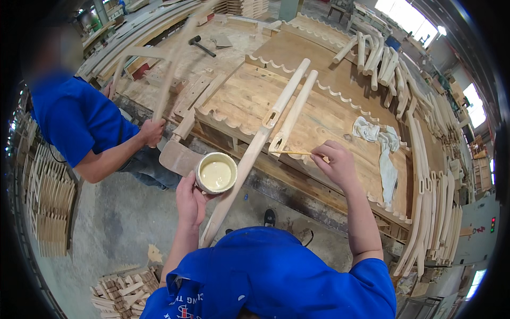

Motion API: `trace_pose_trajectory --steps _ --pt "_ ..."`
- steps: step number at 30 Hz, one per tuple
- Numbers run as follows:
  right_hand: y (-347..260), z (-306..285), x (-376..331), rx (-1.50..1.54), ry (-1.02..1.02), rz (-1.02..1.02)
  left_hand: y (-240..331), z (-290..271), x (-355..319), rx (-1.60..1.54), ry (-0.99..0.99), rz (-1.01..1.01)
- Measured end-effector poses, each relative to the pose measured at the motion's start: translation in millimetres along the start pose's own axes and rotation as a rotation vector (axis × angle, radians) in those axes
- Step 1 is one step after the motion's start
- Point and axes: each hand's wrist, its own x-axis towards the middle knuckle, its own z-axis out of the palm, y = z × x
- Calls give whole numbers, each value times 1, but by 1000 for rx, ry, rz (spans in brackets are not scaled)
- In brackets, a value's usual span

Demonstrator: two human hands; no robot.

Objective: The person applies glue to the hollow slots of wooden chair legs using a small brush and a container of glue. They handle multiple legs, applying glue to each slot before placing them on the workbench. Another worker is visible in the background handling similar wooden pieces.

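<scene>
My left hand holds up a round pot of cream-coloured thick liquid. Between the fingers of my right hand is a thin yellowish stick. Its far end meets the slotted near end of a pale rounded wooden bar; whether the tip is inside the slot I cannot tell. A second slotted bar lies alongside to the left, both resting on a scalloped wooden rack. A longer wooden piece slants down from there, passing just right of the pot.
At left another person in a blue shirt handles a bent wooden frame. A mallet lies on the far bench, a white cloth on the rack. Curved wooden parts are heaped at right; wood pieces are stacked on the floor.
</scene>
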Motion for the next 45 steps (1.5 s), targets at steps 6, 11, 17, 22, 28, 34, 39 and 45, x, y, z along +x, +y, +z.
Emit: trace_pose_trajectory --steps 6,11,17,22,28,34,39,45 --pt "9 7 0 -37 74 -100 2 3 -1 11 19 -11" --pt "13 6 -6 32 83 -68 0 -8 1 43 -31 -20" --pt "8 5 -20 0 106 -85 0 -8 1 77 5 -9" --pt "9 8 -25 -93 218 -45 1 -12 4 94 -29 -10" --pt "-2 11 -37 -84 189 -92 1 -16 4 93 -27 -8" --pt "-11 12 -35 -90 174 -56 4 -16 3 90 -29 -19" --pt "-14 11 -35 -57 116 -4 -1 -24 5 78 -8 -16" --pt "-29 12 -33 -57 64 103 -3 -28 5 62 -22 -6"
